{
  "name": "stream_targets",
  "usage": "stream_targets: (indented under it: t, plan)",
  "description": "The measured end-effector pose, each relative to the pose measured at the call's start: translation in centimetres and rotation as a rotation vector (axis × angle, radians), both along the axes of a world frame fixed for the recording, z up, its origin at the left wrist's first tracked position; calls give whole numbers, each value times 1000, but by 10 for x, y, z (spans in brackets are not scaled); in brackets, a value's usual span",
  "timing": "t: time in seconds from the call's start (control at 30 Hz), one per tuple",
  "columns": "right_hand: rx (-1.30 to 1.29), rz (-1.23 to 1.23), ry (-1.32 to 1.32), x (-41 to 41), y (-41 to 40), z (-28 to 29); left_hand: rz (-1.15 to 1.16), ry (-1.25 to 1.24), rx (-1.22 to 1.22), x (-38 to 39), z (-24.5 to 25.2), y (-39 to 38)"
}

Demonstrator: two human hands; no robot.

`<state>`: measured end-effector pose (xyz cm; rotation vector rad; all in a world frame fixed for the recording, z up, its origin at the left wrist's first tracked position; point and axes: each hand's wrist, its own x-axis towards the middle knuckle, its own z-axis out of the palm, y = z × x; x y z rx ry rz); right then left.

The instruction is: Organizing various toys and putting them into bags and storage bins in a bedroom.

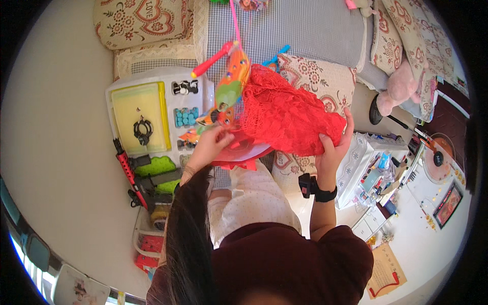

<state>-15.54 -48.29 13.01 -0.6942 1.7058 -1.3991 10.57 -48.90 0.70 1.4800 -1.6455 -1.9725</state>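
A bundle of red lace fabric (pixel 289 114) stretches between my hands. My right hand (pixel 331 143) grips its right end, thumb in front and fingers behind. At the lower left of the cloth is my left hand (pixel 211 146), its thumb and fingertips close together beside a colourful orange and green toy (pixel 232 76); whether it pinches anything is hard to see. A red and yellow stick (pixel 211 61) and a pink strap (pixel 235 21) join the top of that toy. Under the lace lies a red and white round item (pixel 244 148), partly hidden.
A white plastic table (pixel 114 103) at the left bears a yellow case (pixel 139 114) and blue round pieces (pixel 186 116). A red and black toy gun (pixel 129 175) lies below. Patterned cushions (pixel 316 76) rest on the checked sofa cover (pixel 305 26). A cluttered white cabinet (pixel 352 167) stands at the right.
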Motion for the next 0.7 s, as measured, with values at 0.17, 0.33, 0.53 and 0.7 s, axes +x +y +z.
stream_targets:
  t: [0.17, 0.33, 0.53, 0.7]
  plan:
    - [-310, 162, -173, 9, 24, 56, 356, -567, -459, 16, -24, 36]
    - [-290, 640, -357, 22, 34, 82, 24, -610, -263, 6, 45, 38]
    - [78, 675, 210, 49, 53, 24, -44, -214, -358, -31, 98, 53]
    - [310, 882, -212, 24, 88, -27, 55, 77, -479, -63, 118, 53]
